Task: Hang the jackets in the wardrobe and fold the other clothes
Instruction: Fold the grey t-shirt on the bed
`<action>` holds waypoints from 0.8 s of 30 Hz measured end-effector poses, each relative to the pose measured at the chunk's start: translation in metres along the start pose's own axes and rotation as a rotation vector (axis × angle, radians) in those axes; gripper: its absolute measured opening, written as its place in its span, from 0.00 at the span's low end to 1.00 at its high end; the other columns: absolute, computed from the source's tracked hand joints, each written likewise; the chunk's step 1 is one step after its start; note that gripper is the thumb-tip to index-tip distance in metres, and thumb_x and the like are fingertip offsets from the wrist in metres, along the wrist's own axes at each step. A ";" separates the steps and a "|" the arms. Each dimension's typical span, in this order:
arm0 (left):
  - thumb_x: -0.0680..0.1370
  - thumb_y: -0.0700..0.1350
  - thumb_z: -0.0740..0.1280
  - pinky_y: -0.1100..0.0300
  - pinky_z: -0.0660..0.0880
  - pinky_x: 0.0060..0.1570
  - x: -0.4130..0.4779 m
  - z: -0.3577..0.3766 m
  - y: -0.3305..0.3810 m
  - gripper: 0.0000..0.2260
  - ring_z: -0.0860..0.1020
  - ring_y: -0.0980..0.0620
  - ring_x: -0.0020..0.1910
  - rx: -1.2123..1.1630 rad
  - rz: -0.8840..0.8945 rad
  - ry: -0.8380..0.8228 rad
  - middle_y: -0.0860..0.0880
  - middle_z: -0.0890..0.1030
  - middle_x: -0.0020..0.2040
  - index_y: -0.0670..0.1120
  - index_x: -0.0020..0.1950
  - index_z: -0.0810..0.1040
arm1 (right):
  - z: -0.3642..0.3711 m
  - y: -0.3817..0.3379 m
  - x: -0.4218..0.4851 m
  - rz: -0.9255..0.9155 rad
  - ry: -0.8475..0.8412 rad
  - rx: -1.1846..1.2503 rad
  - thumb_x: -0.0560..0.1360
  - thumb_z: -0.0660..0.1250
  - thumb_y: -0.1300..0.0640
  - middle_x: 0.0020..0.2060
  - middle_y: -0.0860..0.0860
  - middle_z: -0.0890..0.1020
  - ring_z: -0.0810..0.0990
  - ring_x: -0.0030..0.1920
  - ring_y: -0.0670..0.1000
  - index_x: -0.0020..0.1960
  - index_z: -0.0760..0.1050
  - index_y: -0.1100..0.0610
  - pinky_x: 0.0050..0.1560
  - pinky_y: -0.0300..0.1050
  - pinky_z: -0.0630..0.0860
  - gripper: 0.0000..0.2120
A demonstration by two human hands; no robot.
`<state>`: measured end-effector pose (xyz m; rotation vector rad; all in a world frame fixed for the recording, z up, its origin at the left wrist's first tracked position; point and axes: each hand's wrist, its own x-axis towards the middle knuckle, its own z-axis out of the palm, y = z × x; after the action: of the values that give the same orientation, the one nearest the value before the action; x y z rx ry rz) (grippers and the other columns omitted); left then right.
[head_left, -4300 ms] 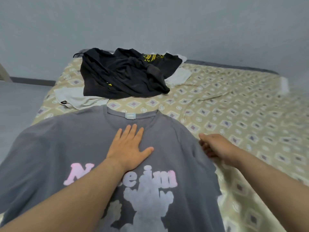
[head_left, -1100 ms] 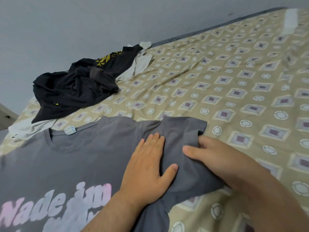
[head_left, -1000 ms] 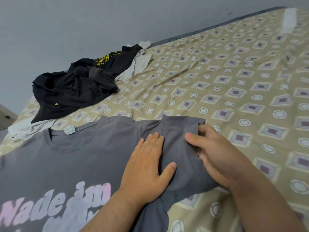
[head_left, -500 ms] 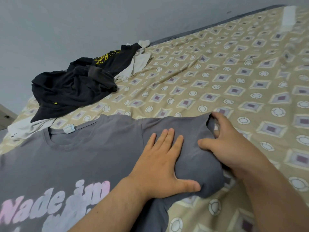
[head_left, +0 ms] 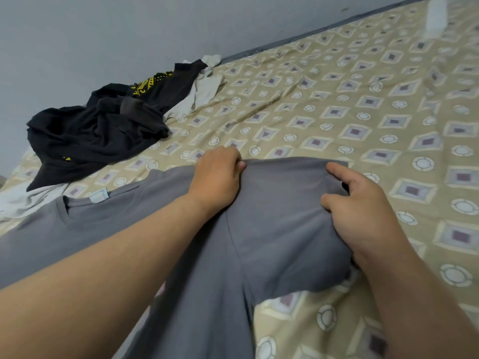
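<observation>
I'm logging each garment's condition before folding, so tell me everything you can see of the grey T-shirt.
The grey T-shirt looks like soft cotton jersey, with a round ribbed neck and a pale label inside it. It lies front up, spread on the patterned bedsheet. The left hand grips its shoulder edge; the right hand pinches the hem of its short sleeve. The left forearm hides its chest.

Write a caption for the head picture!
The left hand and right hand grip the grey T-shirt on the bed.
</observation>
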<state>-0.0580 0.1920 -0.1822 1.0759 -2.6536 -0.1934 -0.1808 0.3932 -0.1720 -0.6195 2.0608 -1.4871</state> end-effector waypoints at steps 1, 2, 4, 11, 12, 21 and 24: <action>0.81 0.45 0.59 0.50 0.66 0.46 0.004 0.006 0.001 0.08 0.72 0.42 0.46 0.027 -0.002 0.011 0.46 0.75 0.46 0.44 0.46 0.73 | -0.001 0.001 0.001 0.012 -0.044 -0.044 0.77 0.64 0.64 0.74 0.43 0.68 0.71 0.66 0.38 0.78 0.61 0.47 0.61 0.33 0.66 0.33; 0.82 0.46 0.58 0.51 0.64 0.46 0.005 0.013 0.001 0.08 0.71 0.43 0.47 0.051 -0.005 0.013 0.46 0.74 0.46 0.44 0.47 0.73 | -0.003 0.001 0.001 0.027 -0.107 -0.083 0.76 0.66 0.60 0.75 0.44 0.65 0.68 0.71 0.43 0.80 0.55 0.46 0.66 0.39 0.65 0.36; 0.81 0.46 0.60 0.53 0.63 0.49 0.003 0.020 0.000 0.07 0.70 0.43 0.50 0.050 -0.014 0.045 0.46 0.73 0.49 0.44 0.49 0.74 | -0.007 0.000 -0.001 0.041 -0.265 -0.141 0.74 0.71 0.55 0.76 0.42 0.61 0.65 0.73 0.47 0.80 0.47 0.41 0.69 0.45 0.65 0.45; 0.76 0.63 0.58 0.58 0.56 0.73 -0.098 -0.021 0.027 0.31 0.63 0.55 0.74 -0.288 0.170 -0.056 0.51 0.67 0.75 0.48 0.74 0.68 | -0.013 0.005 0.008 0.126 -0.141 0.318 0.72 0.63 0.77 0.64 0.50 0.78 0.79 0.61 0.49 0.71 0.71 0.52 0.59 0.46 0.76 0.33; 0.75 0.68 0.56 0.56 0.50 0.76 -0.119 -0.021 0.028 0.36 0.54 0.58 0.78 -0.206 0.200 -0.173 0.52 0.58 0.79 0.50 0.78 0.61 | -0.014 0.003 0.009 0.171 -0.104 0.422 0.72 0.62 0.79 0.62 0.52 0.80 0.81 0.58 0.50 0.70 0.72 0.55 0.53 0.43 0.77 0.32; 0.64 0.81 0.43 0.52 0.34 0.76 -0.117 -0.021 0.030 0.52 0.30 0.59 0.75 0.093 0.164 -0.496 0.55 0.32 0.77 0.53 0.79 0.36 | -0.028 -0.009 -0.003 0.088 -0.410 -0.349 0.62 0.75 0.47 0.72 0.45 0.68 0.73 0.67 0.51 0.78 0.53 0.40 0.70 0.52 0.68 0.50; 0.69 0.75 0.42 0.52 0.36 0.76 -0.076 -0.011 0.034 0.45 0.38 0.57 0.78 0.014 0.105 -0.459 0.54 0.40 0.80 0.53 0.80 0.42 | -0.035 -0.010 -0.003 0.041 -0.377 -0.359 0.64 0.72 0.54 0.73 0.47 0.69 0.73 0.66 0.51 0.77 0.56 0.41 0.69 0.52 0.69 0.46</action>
<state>-0.0245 0.2692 -0.1798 0.9877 -3.1089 -0.4495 -0.2005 0.4167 -0.1532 -0.9108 2.0301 -0.8940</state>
